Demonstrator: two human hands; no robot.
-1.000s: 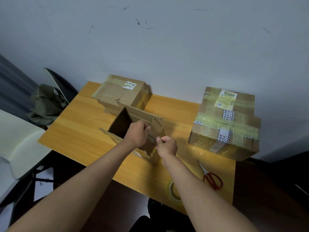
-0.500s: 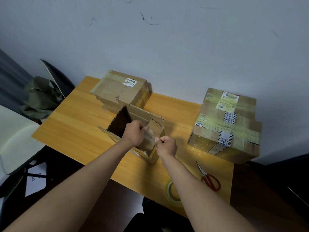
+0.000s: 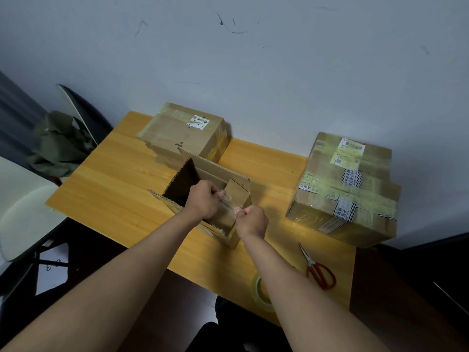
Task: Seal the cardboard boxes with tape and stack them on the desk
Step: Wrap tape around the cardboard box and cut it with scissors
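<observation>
Now our left hand [image 3: 203, 201] and right hand [image 3: 251, 221] pinch a clear tape strip [image 3: 226, 203] (stretched taut) over the open box [image 3: 237, 196].

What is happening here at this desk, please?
A person is working on an open cardboard box in the middle of the wooden desk. The left hand and the right hand each pinch an end of a clear tape strip over the box's flap. Its top is not yet closed. Taped boxes stand behind and to the right. Red scissors and a tape roll lie near the front edge.
</observation>
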